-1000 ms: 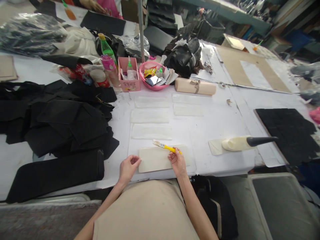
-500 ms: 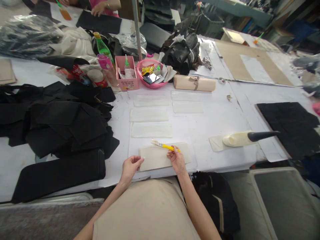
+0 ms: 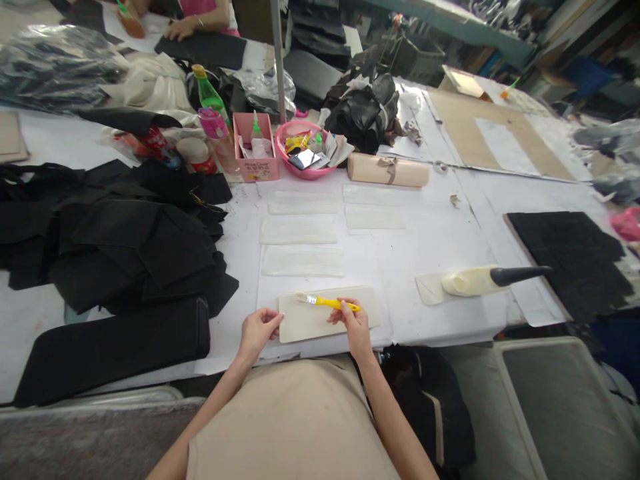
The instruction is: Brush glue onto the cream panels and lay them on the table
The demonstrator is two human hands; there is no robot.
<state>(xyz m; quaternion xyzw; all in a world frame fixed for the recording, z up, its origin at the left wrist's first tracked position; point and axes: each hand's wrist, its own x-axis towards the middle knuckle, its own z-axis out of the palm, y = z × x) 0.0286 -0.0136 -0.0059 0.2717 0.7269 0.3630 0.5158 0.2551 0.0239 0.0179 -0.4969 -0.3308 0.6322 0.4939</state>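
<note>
My right hand (image 3: 354, 325) is closed around the yellow handle of a flat paintbrush (image 3: 327, 303). Its pale bristles point left, over the cream rectangular panels (image 3: 305, 323) stacked at the table's near edge. At the stack's left end, my left hand (image 3: 260, 329) pinches the edge of the top panel between thumb and fingers. Beyond the stack, several translucent whitish strips (image 3: 303, 261) lie in two columns on the white table covering. To the right, a cream bottle with a black nozzle (image 3: 470, 282) lies on its side on a pale sheet.
Black cut pieces (image 3: 125, 233) are heaped on the left, with a long black padded piece (image 3: 115, 350) before them. A pink box (image 3: 256, 150), a pink basket (image 3: 305, 170) and a beige roll (image 3: 387, 170) stand behind. A co-worker's hand (image 3: 181, 28) rests on black material across the table.
My right hand has lowered slightly, and the brush has come down and left over the top panel. My left hand has shifted slightly left. The co-worker's hand has moved down and left.
</note>
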